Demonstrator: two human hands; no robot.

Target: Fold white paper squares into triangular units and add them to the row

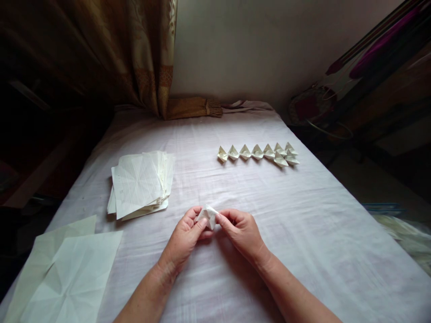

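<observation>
Paper: folded paper piece (208, 216), small and white, sits right between the two sets of fingertips, its pointed top poking up just above them.
Left hand: left hand (183, 240) comes in from the near left, thumb and forefinger pinched nearly shut on the piece's left edge; the other fingers curl in loosely behind.
Right hand: right hand (242, 231) meets it from the other side, fingertips (222, 220) closed onto the piece's right edge, thumb tucked below, the remaining fingers bent and resting.
Grip: both hands have hold of the same piece, and only the paper's own width keeps the two pinches apart.
Height: whether the piece clears the cloth or brushes it, I cannot tell; the heels of both hands lie low over the surface.
Stack: stack of sheets (139, 184), lined and fanned a little, lies beyond the left fingers and off to their left, well apart from them.
Row: row of folded shapes (257, 152), small white ones set point up and side by side, runs beyond the right fingers, farther off than the stack.
Sheets: creased sheets (70, 273), two large pale ones overlapping, lie flat well to the left of the left wrist, at the near edge.
Surface: white cloth (303, 224) spreads under everything, lightly wrinkled.
</observation>
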